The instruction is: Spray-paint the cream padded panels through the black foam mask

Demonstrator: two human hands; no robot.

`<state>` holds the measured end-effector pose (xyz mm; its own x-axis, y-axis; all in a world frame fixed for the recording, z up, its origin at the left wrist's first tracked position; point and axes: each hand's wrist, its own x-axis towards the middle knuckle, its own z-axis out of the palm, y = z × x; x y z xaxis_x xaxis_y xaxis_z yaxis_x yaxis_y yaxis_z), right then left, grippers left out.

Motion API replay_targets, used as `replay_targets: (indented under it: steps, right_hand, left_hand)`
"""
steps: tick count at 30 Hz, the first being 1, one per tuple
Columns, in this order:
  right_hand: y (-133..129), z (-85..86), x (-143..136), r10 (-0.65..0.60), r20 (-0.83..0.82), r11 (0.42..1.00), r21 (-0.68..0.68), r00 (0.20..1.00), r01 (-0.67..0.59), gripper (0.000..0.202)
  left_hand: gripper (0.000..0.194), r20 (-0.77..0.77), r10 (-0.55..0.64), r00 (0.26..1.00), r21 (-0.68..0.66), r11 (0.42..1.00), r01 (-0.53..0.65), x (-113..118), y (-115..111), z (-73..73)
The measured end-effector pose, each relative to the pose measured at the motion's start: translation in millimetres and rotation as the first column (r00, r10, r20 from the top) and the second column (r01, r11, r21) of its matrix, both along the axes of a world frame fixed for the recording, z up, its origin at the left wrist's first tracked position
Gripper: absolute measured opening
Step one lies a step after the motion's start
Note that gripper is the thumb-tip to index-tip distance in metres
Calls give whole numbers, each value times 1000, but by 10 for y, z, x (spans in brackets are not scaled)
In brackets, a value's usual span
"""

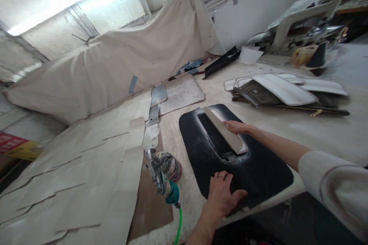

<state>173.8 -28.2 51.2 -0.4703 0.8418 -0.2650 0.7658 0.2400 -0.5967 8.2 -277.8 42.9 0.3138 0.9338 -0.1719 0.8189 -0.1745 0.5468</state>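
A black rounded panel lies flat near the table's front edge, with a pale dusty film around a long rectangular recess in its middle. My right hand grips the far-right edge of a beige flat board, which stands tilted on its long side over that recess. Part of a white edge shows beneath the board. On the near end of the black panel rests my left hand, fingers bent loosely and thumb spread, with a ring on one finger. A spray gun with a green hose stands just left of the panel.
Overlapping beige sheets cover the table's left side. Behind them hangs a beige cloth cover. Stacked white and dark bag-like pieces lie at the right, before a sewing machine. A messy can stands beside the spray gun.
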Motion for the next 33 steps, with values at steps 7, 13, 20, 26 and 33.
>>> replay_targets:
  steps: [7, 13, 20, 26, 33]
  right_hand:
    - [28, -96, 10, 10, 54, 1000, 9, 998, -11, 29]
    - [41, -173, -44, 25, 106, 998, 54, 994, -31, 29]
    - [31, -199, -115, 39, 163, 994, 90, 986, -54, 30]
    - [-92, -76, -196, 37, 184, 989, 134, 982, -62, 29]
    - [-313, 21, -524, 13, 235, 990, 136, 972, -46, 32]
  left_hand:
    - [55, -188, -143, 972, 98, 982, 164, -40, 107, -227]
    - [20, -216, -183, 959, 291, 926, 242, -26, 65, -428]
    - [24, -130, -291, 948, 253, 915, 315, -72, -29, -432]
    - [23, -147, -378, 914, 166, 902, 399, -108, -55, -544]
    - [27, -103, -400, 911, 171, 895, 413, -145, -42, -457]
